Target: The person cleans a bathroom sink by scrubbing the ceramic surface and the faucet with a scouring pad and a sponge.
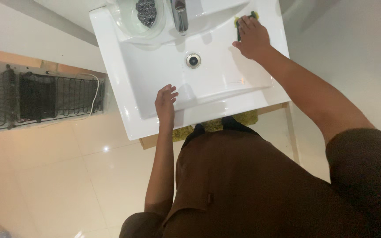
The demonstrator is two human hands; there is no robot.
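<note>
A white rectangular sink (pixel 133 88) lies below me, with a round drain (pixel 193 60) in its basin and a chrome tap (pixel 179 15) at the back. My right hand (pixel 251 37) presses a yellow and green sponge (pixel 239 20) onto the sink's far right corner. The sponge is mostly hidden under the fingers. My left hand (pixel 166 102) rests on the sink's front rim, fingers spread, holding nothing.
A clear dish (pixel 126 24) with a steel wool scourer (pixel 146 12) sits on the sink's back left. A black wire coil grille (pixel 36 99) lies on the glossy tiled floor at left. A yellow-green mat (pixel 212 125) shows under the sink.
</note>
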